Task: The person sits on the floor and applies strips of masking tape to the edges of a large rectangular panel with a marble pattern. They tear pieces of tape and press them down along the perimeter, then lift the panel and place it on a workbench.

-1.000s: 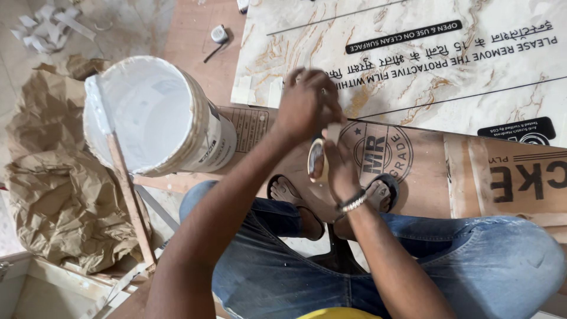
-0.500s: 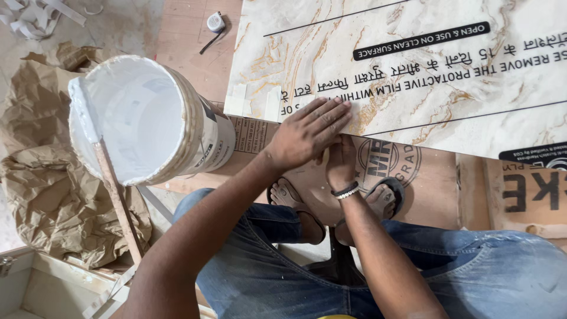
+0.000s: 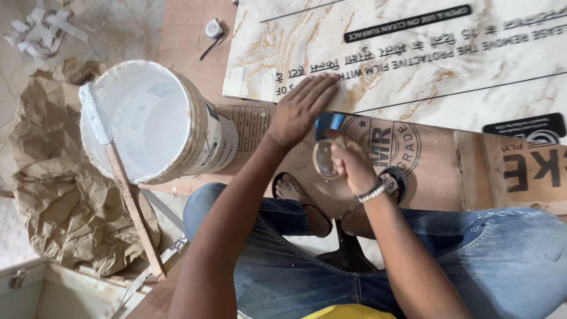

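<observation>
My left hand [image 3: 301,109] lies flat, fingers spread, on the near edge of a marble-patterned laminate sheet [image 3: 413,65] with black printed strips. Just below it, my right hand [image 3: 349,160], with a beaded bracelet on the wrist, grips a small clear roll of tape [image 3: 323,158]. A blue piece [image 3: 328,122] shows between the two hands. The sheet lies over a brown plywood board [image 3: 443,168], and my sandalled feet rest on that board.
A white bucket [image 3: 147,118] smeared with white paste lies tilted at the left, a paste-coated wooden stick [image 3: 133,212] leaning on its rim. Crumpled brown paper [image 3: 56,207] lies beside it. White scraps [image 3: 47,26] and a small round object [image 3: 212,28] lie on the floor beyond.
My left hand has left the tape roll and moved up, flattening onto the laminate sheet's edge. My right hand keeps the roll and has shifted slightly right.
</observation>
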